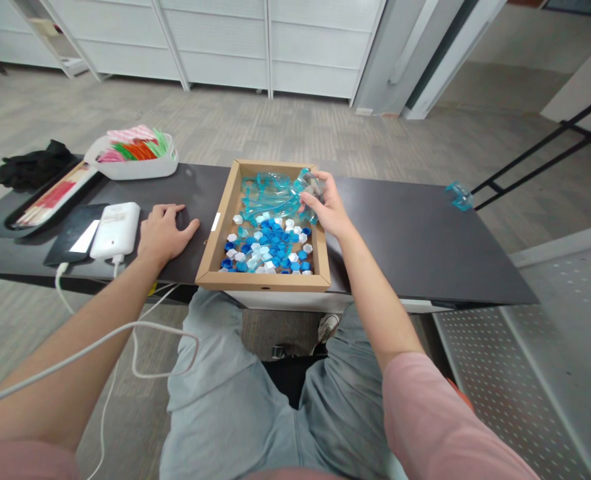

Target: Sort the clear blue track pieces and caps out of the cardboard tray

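While our right hand (329,205) pinches a clear plastic piece (311,190) between thumb and fingers, inside the cardboard tray's (265,285) right edge, our left hand (164,235) rests on the table (400,233), fingers loosely spread. Nearer us than the right fingers lie blue and white hexagons (270,248); rightward, a broad stretch of table gives room (a teal piece (459,197) marks its far corner). Only a narrow strip separates the left thumb from the tray.
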Action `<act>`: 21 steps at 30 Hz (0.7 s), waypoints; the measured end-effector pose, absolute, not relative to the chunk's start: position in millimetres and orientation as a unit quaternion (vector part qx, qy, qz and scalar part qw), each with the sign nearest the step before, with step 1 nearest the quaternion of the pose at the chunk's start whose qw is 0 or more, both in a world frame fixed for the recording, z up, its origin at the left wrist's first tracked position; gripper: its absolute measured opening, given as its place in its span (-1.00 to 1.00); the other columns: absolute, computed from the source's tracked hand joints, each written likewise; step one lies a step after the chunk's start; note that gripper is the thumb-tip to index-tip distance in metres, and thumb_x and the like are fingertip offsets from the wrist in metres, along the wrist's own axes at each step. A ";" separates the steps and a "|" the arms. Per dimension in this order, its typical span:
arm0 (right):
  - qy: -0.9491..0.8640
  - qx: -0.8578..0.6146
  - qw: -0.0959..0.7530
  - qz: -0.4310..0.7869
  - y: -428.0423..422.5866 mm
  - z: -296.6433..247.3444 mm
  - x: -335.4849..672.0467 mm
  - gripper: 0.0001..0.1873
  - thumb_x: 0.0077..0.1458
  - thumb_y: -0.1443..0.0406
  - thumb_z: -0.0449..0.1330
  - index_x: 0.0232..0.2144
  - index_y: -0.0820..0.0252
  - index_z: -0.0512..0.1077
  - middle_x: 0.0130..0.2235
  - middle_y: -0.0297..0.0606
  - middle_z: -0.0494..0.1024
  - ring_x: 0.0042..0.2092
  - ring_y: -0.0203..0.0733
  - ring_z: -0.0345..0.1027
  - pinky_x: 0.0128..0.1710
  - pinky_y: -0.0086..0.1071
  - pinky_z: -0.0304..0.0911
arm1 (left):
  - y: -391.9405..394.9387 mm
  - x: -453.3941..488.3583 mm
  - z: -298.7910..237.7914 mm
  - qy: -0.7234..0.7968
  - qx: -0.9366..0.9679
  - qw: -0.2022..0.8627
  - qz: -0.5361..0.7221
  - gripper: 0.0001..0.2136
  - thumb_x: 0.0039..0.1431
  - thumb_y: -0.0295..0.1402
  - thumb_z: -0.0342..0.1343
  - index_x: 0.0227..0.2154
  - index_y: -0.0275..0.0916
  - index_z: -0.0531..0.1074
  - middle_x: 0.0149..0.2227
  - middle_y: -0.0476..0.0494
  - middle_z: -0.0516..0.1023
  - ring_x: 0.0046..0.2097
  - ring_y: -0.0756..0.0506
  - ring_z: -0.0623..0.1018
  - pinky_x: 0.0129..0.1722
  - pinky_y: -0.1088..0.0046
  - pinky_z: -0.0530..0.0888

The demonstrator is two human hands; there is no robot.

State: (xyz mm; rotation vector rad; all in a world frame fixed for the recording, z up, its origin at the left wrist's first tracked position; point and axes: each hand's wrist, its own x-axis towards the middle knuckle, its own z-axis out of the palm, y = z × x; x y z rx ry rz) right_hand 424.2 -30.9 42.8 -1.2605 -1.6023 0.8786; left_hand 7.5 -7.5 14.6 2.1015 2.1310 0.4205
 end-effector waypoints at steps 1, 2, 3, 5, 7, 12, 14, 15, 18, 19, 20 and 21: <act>-0.640 -0.515 0.451 0.350 -29.9 43.3 424.6 -0.14 0.41 -0.40 0.26 0.50 -0.20 0.27 -0.01 -0.20 0.64 -0.07 0.06 0.63 0.11 0.06 0.61 | -7.0 7.0 14.0 0.703 0.695 0.058 0.140 -0.28 0.49 0.03 0.07 0.50 -0.38 0.45 0.52 -0.55 0.42 0.55 -0.48 0.38 0.60 -0.22 0.29; -0.634 -0.520 0.457 0.346 -28.6 43.2 425.6 -0.15 0.43 -0.38 0.26 0.51 -0.20 0.27 -0.01 -0.20 0.64 -0.07 0.05 0.63 0.12 0.06 0.61 | -6.7 6.5 13.5 0.702 0.695 0.056 0.142 -0.28 0.49 0.03 0.08 0.50 -0.37 0.45 0.52 -0.56 0.42 0.55 -0.48 0.38 0.60 -0.23 0.30; -0.628 -0.526 0.462 0.341 -27.1 42.5 426.8 -0.17 0.44 -0.37 0.25 0.51 -0.21 0.28 -0.01 -0.20 0.64 -0.07 0.05 0.63 0.13 0.05 0.61 | -6.4 6.2 13.1 0.701 0.696 0.056 0.142 -0.28 0.49 0.03 0.08 0.50 -0.37 0.45 0.51 -0.56 0.43 0.54 -0.48 0.39 0.60 -0.23 0.30; -0.619 -0.534 0.472 0.330 -23.4 39.8 429.8 -0.20 0.47 -0.33 0.24 0.52 -0.20 0.28 0.00 -0.19 0.65 -0.06 0.05 0.63 0.13 0.05 0.61 | -6.3 6.1 12.7 0.701 0.697 0.054 0.141 -0.28 0.49 0.03 0.09 0.50 -0.36 0.45 0.51 -0.56 0.43 0.54 -0.48 0.39 0.60 -0.23 0.31; -0.618 -0.538 0.477 0.317 -19.4 36.6 432.6 -0.19 0.47 -0.33 0.24 0.54 -0.21 0.27 0.03 -0.17 0.67 -0.06 0.05 0.63 0.10 0.05 0.60 | -6.4 6.2 12.6 0.703 0.696 0.053 0.139 -0.28 0.49 0.03 0.08 0.50 -0.36 0.45 0.51 -0.56 0.44 0.54 -0.49 0.40 0.60 -0.24 0.31; -0.579 -0.559 0.511 0.302 -12.3 34.6 435.1 -0.16 0.46 -0.34 0.24 0.56 -0.19 0.31 0.10 -0.12 0.68 -0.07 0.03 0.63 0.06 0.03 0.61 | -5.8 5.9 13.1 0.700 0.700 0.048 0.131 -0.23 0.46 0.08 0.03 0.49 -0.40 0.45 0.50 -0.61 0.45 0.55 -0.51 0.41 0.59 -0.26 0.34; -0.548 -0.572 0.539 0.285 -9.1 34.7 438.8 -0.18 0.46 -0.32 0.25 0.55 -0.18 0.35 0.15 -0.12 0.67 -0.07 0.00 0.63 0.06 -0.01 0.62 | -5.3 6.1 14.0 0.703 0.698 0.050 0.127 -0.21 0.44 0.11 0.01 0.49 -0.36 0.45 0.50 -0.60 0.45 0.55 -0.51 0.41 0.59 -0.26 0.34; -0.538 -0.580 0.550 0.268 -7.0 34.0 443.0 -0.19 0.46 -0.32 0.25 0.54 -0.18 0.37 0.18 -0.11 0.67 -0.07 -0.02 0.63 0.05 -0.04 0.63 | -5.3 6.6 14.6 0.704 0.697 0.052 0.126 -0.20 0.43 0.13 0.00 0.49 -0.34 0.46 0.51 -0.59 0.46 0.55 -0.52 0.42 0.59 -0.26 0.34; -0.517 -0.622 0.552 0.201 -1.6 27.1 469.7 -0.17 0.43 -0.33 0.26 0.53 -0.16 0.41 0.25 -0.08 0.65 -0.08 -0.06 0.62 0.00 -0.13 0.62 | -6.2 8.1 16.9 0.712 0.690 0.056 0.121 -0.15 0.38 0.23 -0.07 0.51 -0.25 0.46 0.52 -0.56 0.45 0.56 -0.54 0.43 0.59 -0.27 0.35; -0.510 -0.642 0.543 0.180 -1.8 23.3 483.3 -0.16 0.44 -0.32 0.26 0.54 -0.14 0.41 0.26 -0.06 0.66 -0.07 -0.06 0.62 -0.01 -0.14 0.62 | -6.4 8.1 17.6 0.716 0.686 0.055 0.117 -0.12 0.37 0.26 -0.11 0.52 -0.21 0.46 0.54 -0.54 0.45 0.56 -0.53 0.44 0.59 -0.27 0.36; -0.504 -0.663 0.529 0.159 -3.9 19.1 498.6 -0.18 0.46 -0.28 0.24 0.55 -0.10 0.40 0.27 -0.04 0.66 -0.05 -0.05 0.62 0.00 -0.15 0.62 | -6.3 7.5 18.0 0.720 0.683 0.056 0.108 -0.09 0.35 0.30 -0.14 0.55 -0.16 0.44 0.56 -0.52 0.43 0.58 -0.52 0.42 0.59 -0.26 0.36; -0.501 -0.684 0.512 0.136 -7.9 14.9 515.0 -0.21 0.48 -0.22 0.23 0.55 -0.05 0.41 0.27 0.00 0.67 -0.01 -0.04 0.62 0.03 -0.15 0.62 | -5.8 6.4 18.2 0.724 0.680 0.056 0.101 -0.05 0.33 0.33 -0.17 0.59 -0.11 0.41 0.59 -0.48 0.42 0.61 -0.51 0.40 0.60 -0.26 0.36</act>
